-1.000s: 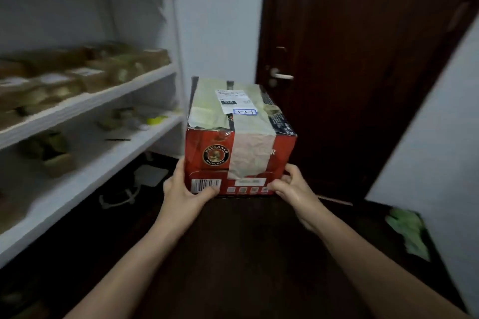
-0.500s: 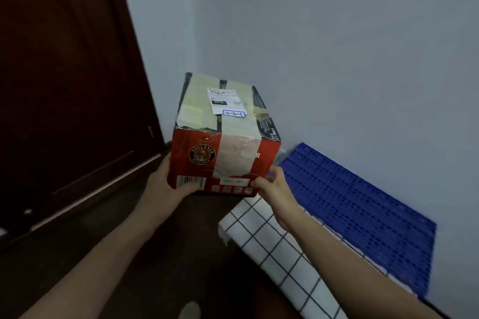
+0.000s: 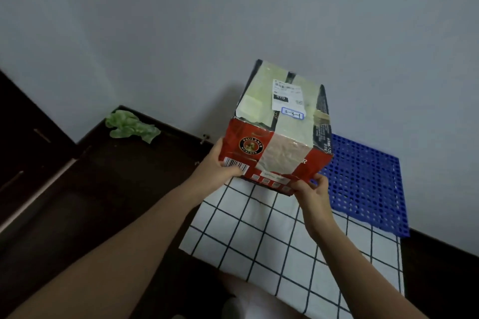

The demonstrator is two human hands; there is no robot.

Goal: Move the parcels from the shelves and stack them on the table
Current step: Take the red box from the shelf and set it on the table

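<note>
**Parcel held over the far left of the desk, not yet set down**

The parcel (image 3: 280,142) hangs tilted above the far left corner of the desk (image 3: 259,241), its long axis running away from the person toward the wall behind the desk. The left hand (image 3: 217,166) grips its near left bottom corner, thumb on the barcode, and the right hand (image 3: 312,193) pinches the near right bottom corner, so the far end looks unsupported. A blue mat (image 3: 363,181) covers the desk's far right. Lowering likely calls for a shift rightward and nearer, away from the desk's left edge.
</note>
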